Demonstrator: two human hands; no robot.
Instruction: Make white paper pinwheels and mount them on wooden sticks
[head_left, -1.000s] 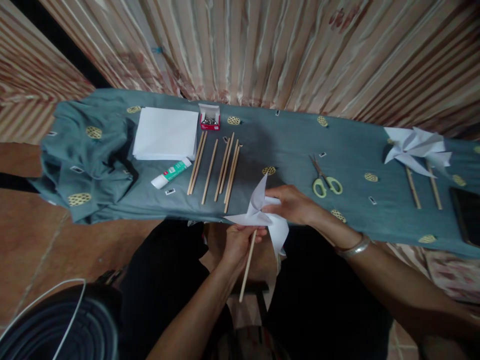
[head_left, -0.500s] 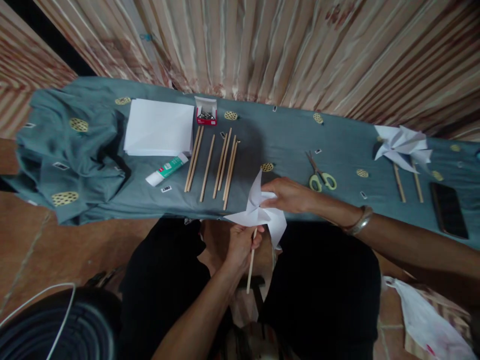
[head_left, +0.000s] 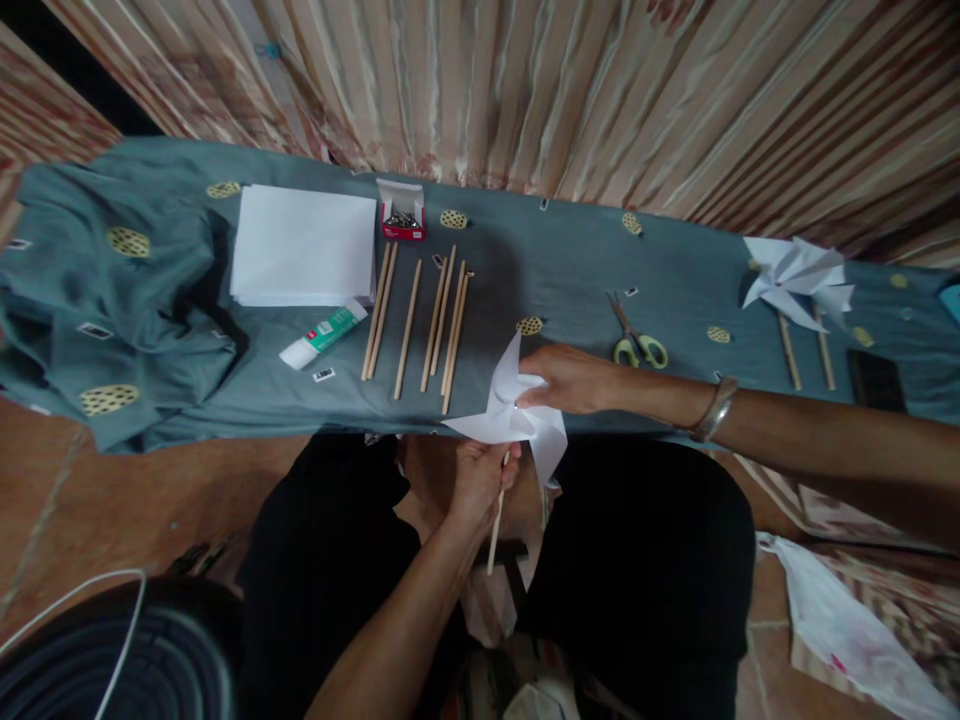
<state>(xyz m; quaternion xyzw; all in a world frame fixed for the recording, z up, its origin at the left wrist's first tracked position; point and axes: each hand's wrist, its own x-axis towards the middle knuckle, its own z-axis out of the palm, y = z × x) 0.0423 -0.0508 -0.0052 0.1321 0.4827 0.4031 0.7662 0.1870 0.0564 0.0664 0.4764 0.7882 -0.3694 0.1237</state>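
Observation:
A white paper pinwheel [head_left: 501, 425] is between my hands at the table's front edge, in front of my knees. Its wooden stick [head_left: 495, 540] slants down through the closed fingers of my left hand [head_left: 480, 480], just under the paper blades. From the right, my right hand [head_left: 562, 378] grips the pinwheel near its middle, the thumb close to the centre and the other fingers partly hidden by a blade. Two more white pinwheels [head_left: 791, 285] on sticks lie at the table's right end.
On the grey-green cloth [head_left: 562, 260] lie several wooden sticks [head_left: 407, 330], a glue stick [head_left: 322, 335], a stack of white paper [head_left: 304, 245] and an open red box of pins [head_left: 403, 220]. Green-handled scissors [head_left: 637, 345] lie beyond my right forearm; a dark phone [head_left: 876, 380] is farther right.
The whole view has shifted slightly, so the table things sit a little farther left and higher. Both hands keep their hold on the pinwheel, with my right thumb still near its centre.

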